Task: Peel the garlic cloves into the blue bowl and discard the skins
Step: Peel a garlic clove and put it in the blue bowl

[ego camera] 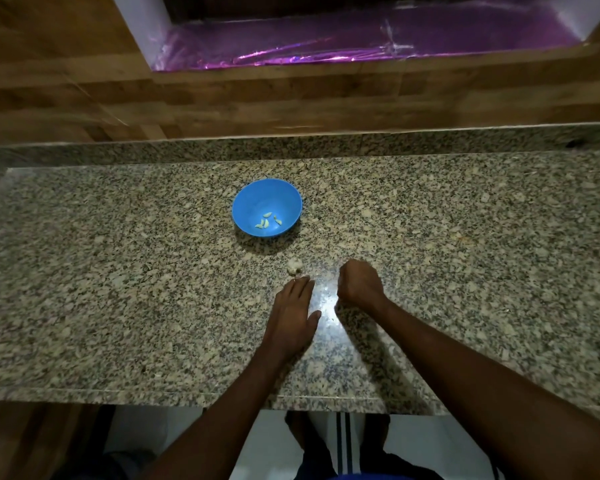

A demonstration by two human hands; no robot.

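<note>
With peeled cloves (268,220) in the blue bowl (250,202), the flat left hand (293,318) nears a skin pile (294,266), perhaps to sweep it, while the right hand (359,284) is fisted, contents unseen.

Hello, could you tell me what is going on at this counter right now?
A person is peeling garlic at a granite counter. The blue bowl already holds a few peeled cloves. A pale clump, garlic or its skins, lies on the counter just in front of the bowl. The left hand lies flat with straight fingers, its tips just short of that clump. The right hand is curled into a fist beside it; whether it holds anything cannot be seen.
</note>
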